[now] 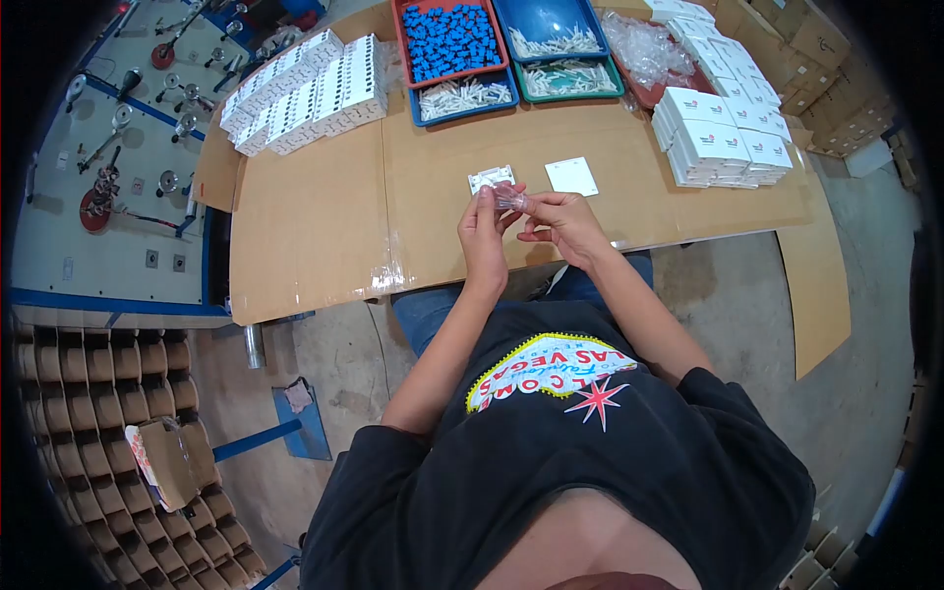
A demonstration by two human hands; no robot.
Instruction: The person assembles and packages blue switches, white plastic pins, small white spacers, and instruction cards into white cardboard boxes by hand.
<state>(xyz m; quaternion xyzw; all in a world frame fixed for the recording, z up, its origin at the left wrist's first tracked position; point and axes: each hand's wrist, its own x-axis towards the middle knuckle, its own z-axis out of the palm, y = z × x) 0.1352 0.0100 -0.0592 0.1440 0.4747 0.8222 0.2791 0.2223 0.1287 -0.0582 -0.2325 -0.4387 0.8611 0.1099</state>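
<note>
A small clear plastic bag is stretched between my two hands above the table's near edge. My left hand pinches its left end with thumb and fingers. At the other end, the closed fingertips of my right hand grip the plastic. What the bag contains is too small to make out. Just beyond my left fingers lies a white moulded frame, partly covered by the hand. To its right, a flat white square plate rests on the cardboard.
Across the cardboard-covered table stand a red tray of blue pieces, a blue tray and a green tray of small white packets. White boxes are stacked right, more boxes left. Clear bags lie behind.
</note>
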